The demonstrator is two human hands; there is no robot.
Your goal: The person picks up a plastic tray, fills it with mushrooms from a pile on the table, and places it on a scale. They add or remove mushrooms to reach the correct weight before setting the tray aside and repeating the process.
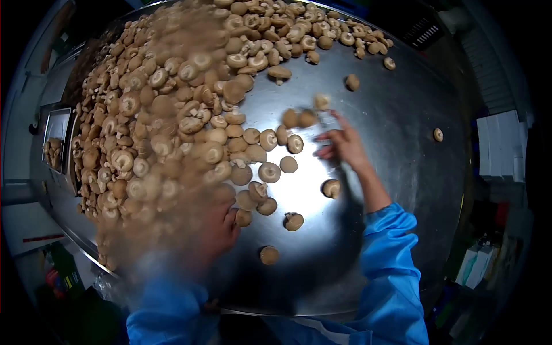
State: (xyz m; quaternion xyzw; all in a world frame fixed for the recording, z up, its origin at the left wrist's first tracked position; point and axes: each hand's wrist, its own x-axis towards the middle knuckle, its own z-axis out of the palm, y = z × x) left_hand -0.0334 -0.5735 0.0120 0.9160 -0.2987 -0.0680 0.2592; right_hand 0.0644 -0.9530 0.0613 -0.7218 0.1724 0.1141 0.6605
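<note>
My right hand is over the steel table, with fingers apart and slightly smeared by motion. Close to its fingertips is a blurred pale mushroom, and just left of that are two more blurred brown mushrooms. A pale streak lies between the fingers; I cannot make out what it is. My left hand is at the near edge of the big mushroom heap, beside a brown-capped mushroom. Blur hides most of its fingers, so its grip does not show.
Loose mushrooms lie on the metal table, among them one at the far right. On the left stands a small metal tray holding several mushrooms. White boxes are beyond the table's right edge, and a black crate is at the back.
</note>
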